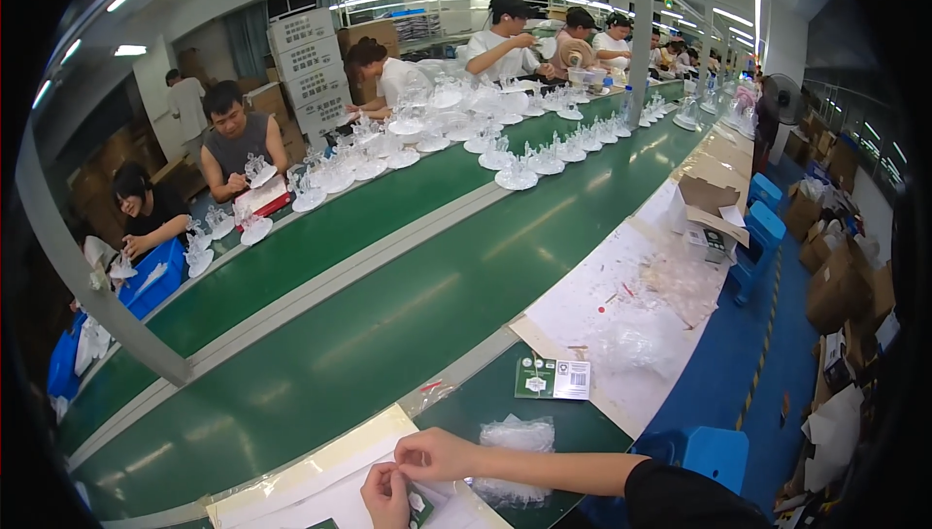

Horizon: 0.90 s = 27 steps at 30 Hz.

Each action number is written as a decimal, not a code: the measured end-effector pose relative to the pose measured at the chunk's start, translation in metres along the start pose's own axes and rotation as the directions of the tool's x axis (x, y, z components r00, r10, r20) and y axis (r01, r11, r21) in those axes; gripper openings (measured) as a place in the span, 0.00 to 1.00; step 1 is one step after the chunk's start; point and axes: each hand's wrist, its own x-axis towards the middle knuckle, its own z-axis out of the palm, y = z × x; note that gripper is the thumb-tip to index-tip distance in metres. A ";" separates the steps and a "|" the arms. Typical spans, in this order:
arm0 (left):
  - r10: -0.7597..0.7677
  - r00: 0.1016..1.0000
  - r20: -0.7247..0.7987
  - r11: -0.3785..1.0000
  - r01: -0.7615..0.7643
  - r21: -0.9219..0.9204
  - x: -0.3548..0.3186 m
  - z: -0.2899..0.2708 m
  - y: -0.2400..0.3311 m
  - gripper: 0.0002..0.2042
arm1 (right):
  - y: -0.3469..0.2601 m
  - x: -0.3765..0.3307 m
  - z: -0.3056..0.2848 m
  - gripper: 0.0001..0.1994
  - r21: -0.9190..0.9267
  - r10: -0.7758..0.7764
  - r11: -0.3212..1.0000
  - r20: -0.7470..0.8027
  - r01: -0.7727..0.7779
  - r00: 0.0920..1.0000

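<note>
My left hand (386, 495) and my right hand (435, 454) meet at the lower middle, thumbs and fingertips pinched close together. Whatever they pinch is too small to make out. Just below them, a green card (419, 508) shows partly, next to my left hand; I cannot tell whether the hand holds it. White sheets (320, 476) on cardboard lie beneath both hands. My right forearm passes over a pile of clear plastic bags (515, 435). A green and white printed card (551, 378) lies flat beyond that pile.
A green conveyor belt (388, 320) runs diagonally past my bench. Across it, several people work beside rows of clear figurines on white round bases (516, 175). An open carton (714, 204) and loose plastic film (636, 343) lie ahead right. Blue stools (714, 456) stand at the right.
</note>
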 end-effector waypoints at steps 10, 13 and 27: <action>0.054 0.998 -0.026 0.999 -0.054 0.002 0.006 -0.005 -0.015 0.04 | -0.010 0.001 -0.002 0.08 0.050 0.036 0.998 -0.004 -0.036 0.999; 0.051 0.999 -0.017 0.997 -0.050 0.056 0.006 -0.004 -0.012 0.04 | -0.012 0.000 -0.004 0.08 0.044 0.049 0.998 -0.005 -0.048 0.999; 0.055 0.998 -0.002 0.998 -0.055 0.004 0.007 -0.006 -0.017 0.03 | -0.011 0.000 -0.005 0.08 0.052 0.039 0.998 -0.001 -0.039 0.999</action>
